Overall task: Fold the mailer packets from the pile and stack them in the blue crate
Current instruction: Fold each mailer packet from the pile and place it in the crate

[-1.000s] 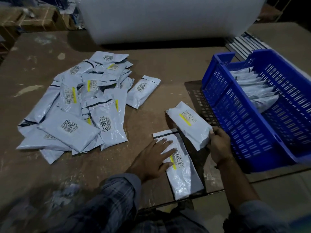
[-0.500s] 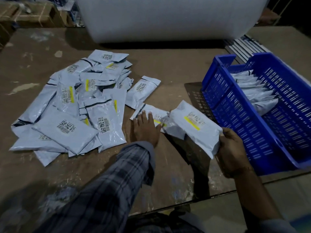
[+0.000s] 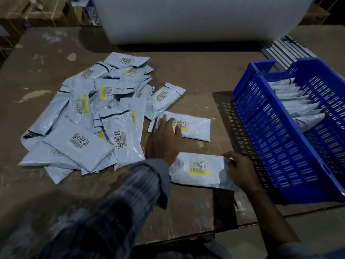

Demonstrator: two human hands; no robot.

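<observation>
A person's right hand (image 3: 240,170) pinches the right end of a folded mailer packet (image 3: 200,170), its long axis running left to right across the worn brown surface (image 3: 196,75). Just beyond, the left hand (image 3: 164,141) presses flat, fingers straight, on the left end of a second packet (image 3: 194,128), also lying crosswise. The glossy grey plastic pile (image 3: 89,116) sprawls left; the slotted blue crate (image 3: 291,146), right, holds upright packets.

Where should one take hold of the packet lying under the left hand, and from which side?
By my judgement, take the packet by its free right-hand end, from the crate side. It lies flat and crosswise; the left hand covers its left end, and the pile crowds that side.
</observation>
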